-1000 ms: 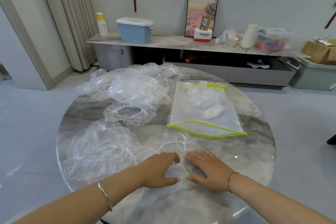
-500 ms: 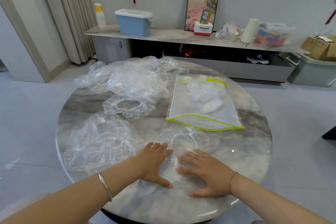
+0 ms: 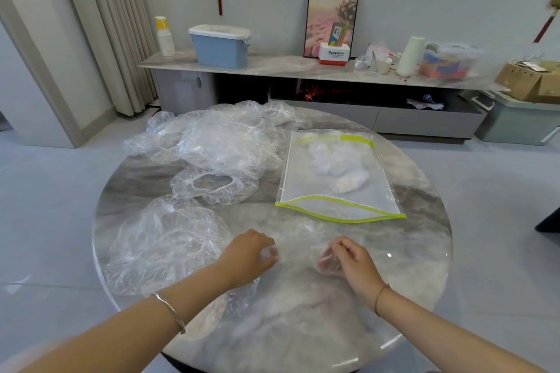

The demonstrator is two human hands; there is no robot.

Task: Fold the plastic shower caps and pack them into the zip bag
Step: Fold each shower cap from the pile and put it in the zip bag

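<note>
A clear shower cap is stretched between my two hands above the near part of the round marble table; it is blurred. My left hand grips its left edge with curled fingers. My right hand pinches its right edge. The zip bag, clear with a lime-green rim, lies flat at the table's right middle with folded caps inside. Another loose cap lies to the left of my left hand. One more cap shows its elastic opening, and a heap of caps sits at the far left.
A long low cabinet runs along the wall behind the table, carrying a blue bin, a framed picture and other clutter. A grey crate stands on the floor at right. Curtains hang at left.
My hands were pressing flat and close together on the cap. Now they have curled onto its edges and moved apart, pulling the cap out between them.
</note>
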